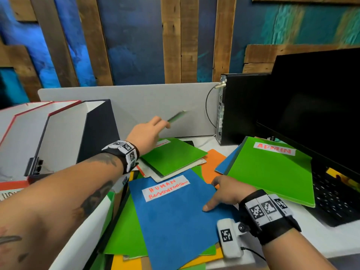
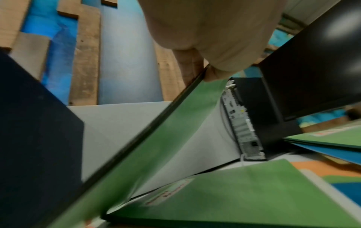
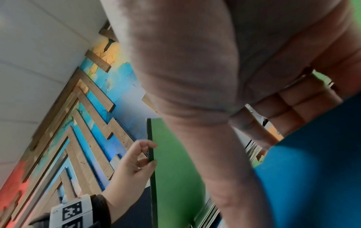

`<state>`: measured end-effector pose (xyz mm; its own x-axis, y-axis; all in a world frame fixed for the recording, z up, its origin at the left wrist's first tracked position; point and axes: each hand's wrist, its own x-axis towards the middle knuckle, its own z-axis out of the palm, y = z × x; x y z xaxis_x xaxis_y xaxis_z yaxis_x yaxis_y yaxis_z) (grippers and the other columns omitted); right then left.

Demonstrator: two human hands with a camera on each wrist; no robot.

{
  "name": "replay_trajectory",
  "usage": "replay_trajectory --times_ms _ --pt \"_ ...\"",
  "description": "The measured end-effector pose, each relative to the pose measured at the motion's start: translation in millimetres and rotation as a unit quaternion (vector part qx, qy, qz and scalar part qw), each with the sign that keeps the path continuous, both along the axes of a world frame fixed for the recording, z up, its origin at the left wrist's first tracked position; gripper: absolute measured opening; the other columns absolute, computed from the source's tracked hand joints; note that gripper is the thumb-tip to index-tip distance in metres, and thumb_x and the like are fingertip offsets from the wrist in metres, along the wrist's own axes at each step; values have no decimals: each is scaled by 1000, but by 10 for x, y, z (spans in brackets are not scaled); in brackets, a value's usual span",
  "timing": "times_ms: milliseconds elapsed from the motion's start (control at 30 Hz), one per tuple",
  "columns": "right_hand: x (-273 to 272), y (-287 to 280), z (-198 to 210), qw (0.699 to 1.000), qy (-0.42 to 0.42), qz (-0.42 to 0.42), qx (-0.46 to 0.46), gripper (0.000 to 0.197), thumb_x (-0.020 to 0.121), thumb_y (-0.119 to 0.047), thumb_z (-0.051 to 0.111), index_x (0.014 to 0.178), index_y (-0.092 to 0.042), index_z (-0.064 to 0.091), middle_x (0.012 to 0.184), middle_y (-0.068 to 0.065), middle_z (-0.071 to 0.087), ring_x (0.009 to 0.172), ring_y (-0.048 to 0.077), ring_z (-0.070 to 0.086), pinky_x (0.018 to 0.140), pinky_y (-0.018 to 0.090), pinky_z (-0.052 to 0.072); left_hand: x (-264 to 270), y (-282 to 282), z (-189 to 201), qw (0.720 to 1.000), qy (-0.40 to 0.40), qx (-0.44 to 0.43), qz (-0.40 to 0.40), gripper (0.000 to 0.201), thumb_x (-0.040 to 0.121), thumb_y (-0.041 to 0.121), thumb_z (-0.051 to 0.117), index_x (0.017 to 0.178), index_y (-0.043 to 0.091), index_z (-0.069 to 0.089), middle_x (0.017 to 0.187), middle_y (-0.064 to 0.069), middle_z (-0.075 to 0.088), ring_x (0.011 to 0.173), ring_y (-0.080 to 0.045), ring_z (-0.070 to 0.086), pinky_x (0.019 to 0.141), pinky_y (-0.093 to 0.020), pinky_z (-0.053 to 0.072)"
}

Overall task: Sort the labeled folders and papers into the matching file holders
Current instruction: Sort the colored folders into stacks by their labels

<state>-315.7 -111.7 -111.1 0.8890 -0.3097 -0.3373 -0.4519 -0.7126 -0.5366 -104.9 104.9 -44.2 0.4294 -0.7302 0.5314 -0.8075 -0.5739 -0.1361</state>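
The left hand pinches the top edge of a green folder between thumb and fingers and holds it raised, edge-on to the head camera, just right of the file holders. The folder's label is not legible. The right hand rests with relaxed, straight fingers on the blue "Human Resources" folder, which lies on top of the loose pile on the desk; it grips nothing. The green "Admin" folder lies against the keyboard.

Risks, as judgement: the pinch sits on one edge only, so the cover may swing open and shed papers. Misreading the label would cause misfiling. The stacked folders may slide if the right hand lifts.
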Motion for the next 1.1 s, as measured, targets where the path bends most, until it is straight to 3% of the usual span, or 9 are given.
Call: replay_trajectory --times_ms 167,233,300,400,567,667,867,967,1100 --pt "87 5 -2 975 -176 -86 106 107 62 -42 95 147 -14 35 135 4 55 122 22 57 94 32 50 -438 -281 -204 993 68 -32 -96 80 85 -11 58 139 42 30 120 0 67 89 -30 71 69 -43 58" --pt "119 -4 18 951 -235 -129 152 88 66 -36 94 130 -12 38 117 1 60 103 16 61 83 30 53 -518 -350 -313 989 66 -4 -132 76 81 -13 54 138 35 41 113 2 58 83 -28 65 62 -36 50" --pt "160 -32 -6 936 -267 -152 174 89 64 -35 95 127 -13 36 116 5 62 106 21 62 90 41 55 -534 -368 -433 987 86 23 -133 67 79 -12 52 132 28 52 103 1 44 77 -27 56 60 -34 44" --pt "171 -64 -48 941 -245 -155 173 91 62 -38 96 129 -14 38 115 6 62 111 27 64 97 46 54 -520 -341 -562 983 147 88 -60 76 81 -11 49 141 34 46 109 3 36 80 -26 55 68 -38 47" --pt "61 -52 13 976 -155 -83 127 93 69 -44 91 143 -14 43 125 0 60 116 20 59 90 29 49 -282 -125 -620 977 168 94 95 107 73 -20 55 154 41 20 132 -11 38 68 -15 55 60 -30 48" --pt "-34 -10 102 994 -57 -50 82 99 72 -50 86 149 -9 40 148 6 47 126 22 50 96 30 43 -86 31 -575 967 189 66 157 99 76 -20 52 153 37 25 132 -15 41 73 -20 58 59 -29 51" --pt "-130 84 148 998 28 -24 53 91 58 -33 98 133 -11 52 126 3 57 109 23 60 81 34 55 42 218 -632 931 265 165 187 56 89 7 64 139 28 47 127 -8 58 106 -27 62 89 -38 54" --pt "-127 99 135 999 48 -11 3 85 57 -29 98 127 -11 54 126 7 61 105 26 64 91 43 57 -10 242 -691 914 279 221 195 61 89 10 60 146 25 43 138 -6 58 121 -28 59 101 -39 50" --pt "-137 93 189 998 45 -13 -33 72 62 -26 96 120 -4 59 115 13 67 92 26 64 67 29 51 -139 219 -615 873 311 302 224 76 90 -3 44 158 26 25 152 -11 47 130 -31 54 103 -41 51"
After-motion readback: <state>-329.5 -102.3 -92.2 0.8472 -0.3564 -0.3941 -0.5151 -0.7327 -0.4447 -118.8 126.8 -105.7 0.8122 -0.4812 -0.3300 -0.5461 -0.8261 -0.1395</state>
